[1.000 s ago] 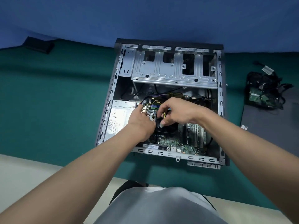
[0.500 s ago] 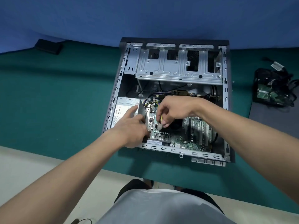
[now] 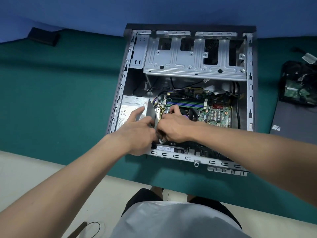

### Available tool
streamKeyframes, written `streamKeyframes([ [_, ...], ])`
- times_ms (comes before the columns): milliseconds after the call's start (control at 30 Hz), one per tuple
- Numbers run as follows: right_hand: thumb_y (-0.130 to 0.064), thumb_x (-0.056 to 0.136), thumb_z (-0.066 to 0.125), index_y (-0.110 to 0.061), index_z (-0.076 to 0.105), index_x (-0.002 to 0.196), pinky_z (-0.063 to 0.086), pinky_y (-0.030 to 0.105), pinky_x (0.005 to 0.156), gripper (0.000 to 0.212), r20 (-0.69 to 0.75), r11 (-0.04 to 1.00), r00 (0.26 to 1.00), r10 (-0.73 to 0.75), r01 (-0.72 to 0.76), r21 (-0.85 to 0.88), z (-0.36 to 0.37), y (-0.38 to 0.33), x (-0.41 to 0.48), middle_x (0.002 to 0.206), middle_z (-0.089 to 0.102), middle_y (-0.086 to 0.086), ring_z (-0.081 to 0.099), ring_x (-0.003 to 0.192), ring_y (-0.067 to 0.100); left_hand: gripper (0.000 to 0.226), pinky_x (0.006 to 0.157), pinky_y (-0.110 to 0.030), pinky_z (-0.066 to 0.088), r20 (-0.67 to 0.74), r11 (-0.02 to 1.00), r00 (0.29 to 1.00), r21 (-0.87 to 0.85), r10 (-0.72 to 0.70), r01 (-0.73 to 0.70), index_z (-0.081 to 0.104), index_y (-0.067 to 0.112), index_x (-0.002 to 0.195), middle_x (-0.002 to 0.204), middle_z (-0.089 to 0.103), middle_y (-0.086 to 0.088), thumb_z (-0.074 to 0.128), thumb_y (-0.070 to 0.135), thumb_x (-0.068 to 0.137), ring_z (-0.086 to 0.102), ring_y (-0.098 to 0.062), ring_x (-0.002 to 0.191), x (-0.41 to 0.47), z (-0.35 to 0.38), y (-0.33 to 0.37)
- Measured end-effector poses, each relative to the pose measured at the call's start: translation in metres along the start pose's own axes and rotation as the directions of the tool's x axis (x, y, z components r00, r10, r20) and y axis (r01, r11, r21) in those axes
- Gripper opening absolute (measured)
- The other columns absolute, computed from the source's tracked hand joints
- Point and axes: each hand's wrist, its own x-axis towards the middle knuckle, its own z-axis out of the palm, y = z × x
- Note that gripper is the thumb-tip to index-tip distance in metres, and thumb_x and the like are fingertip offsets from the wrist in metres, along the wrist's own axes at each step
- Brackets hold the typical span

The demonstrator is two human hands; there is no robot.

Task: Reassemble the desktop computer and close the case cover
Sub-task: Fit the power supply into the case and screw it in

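Observation:
The open desktop case [image 3: 250, 86] lies flat on a green mat, with the motherboard [image 3: 217, 115] and the silver power supply [image 3: 127, 107] exposed. A bare metal drive cage [image 3: 193, 66] spans the far end. My left hand [image 3: 137, 129] holds back a stiff grey sheet [image 3: 151, 110] beside the power supply, one finger stretched over the supply's label. My right hand [image 3: 175, 126] is curled just right of that sheet, pinching a connector with yellow and black wires [image 3: 160, 109] down at the board's left edge. The connector itself is hidden under the fingers.
A dark side cover [image 3: 295, 124] lies on the mat right of the case, with a pile of loose boards and cables [image 3: 298, 85] on its far end. A black block [image 3: 44, 36] sits at the back left. A thin cable loop [image 3: 92, 227] lies on the floor.
My right hand has dropped lower and leftward with the connector, against the grey sheet. My left hand now grips that sheet. The view has moved closer to the case.

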Motion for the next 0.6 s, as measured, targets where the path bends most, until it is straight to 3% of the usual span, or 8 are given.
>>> streamKeyframes([
  [133, -0.005, 0.078, 0.055, -0.024, 0.047, 0.061, 0.009, 0.043, 0.097, 0.027, -0.034, 0.999, 0.999, -0.03, 0.029, -0.026, 0.0023, -0.0052, 0.0031, 0.07, 0.055, -0.003, 0.048, 0.088, 0.02, 0.032, 0.094, -0.039, -0.033, -0.027, 1.0, 0.999, 0.002, 0.018, -0.018, 0.064, 0.031, 0.108, 0.1, 0.064, 0.018, 0.042, 0.021, 0.086, 0.022, -0.006, 0.13, -0.0003, 0.0018, -0.0011],
  [267, -0.011, 0.081, 0.056, -0.028, 0.059, 0.075, 0.002, 0.042, 0.102, 0.018, -0.018, 0.994, 1.0, -0.009, 0.007, -0.11, 0.0048, -0.0046, 0.002, 0.069, 0.056, -0.005, 0.053, 0.09, 0.018, 0.034, 0.093, -0.04, -0.033, -0.033, 1.0, 0.999, 0.019, 0.023, -0.023, 0.065, 0.031, 0.109, 0.097, 0.063, 0.018, 0.044, 0.019, 0.085, 0.021, -0.006, 0.13, 0.0, 0.0034, -0.001],
  [433, -0.012, 0.089, 0.046, -0.024, 0.049, 0.067, 0.009, 0.051, 0.109, 0.025, 0.036, 0.952, 0.999, -0.033, 0.042, -0.305, 0.0033, -0.0075, 0.0063, 0.058, 0.044, -0.003, 0.045, 0.072, 0.021, 0.037, 0.093, -0.038, -0.034, -0.065, 1.0, 0.997, 0.009, 0.031, -0.03, 0.065, 0.031, 0.113, 0.096, 0.063, 0.018, 0.043, 0.018, 0.085, 0.02, -0.006, 0.132, 0.0, 0.0048, -0.0018],
  [600, -0.013, 0.092, 0.044, -0.021, 0.042, 0.064, 0.012, 0.051, 0.109, 0.029, 0.078, 0.925, 0.994, -0.072, 0.096, -0.369, -0.0016, -0.0095, 0.0107, 0.058, 0.04, -0.005, 0.041, 0.072, 0.019, 0.037, 0.092, -0.037, -0.036, -0.074, 0.999, 0.997, 0.011, 0.034, -0.033, 0.066, 0.031, 0.11, 0.095, 0.063, 0.018, 0.044, 0.017, 0.083, 0.021, -0.006, 0.131, -0.0004, 0.0053, -0.0026],
])
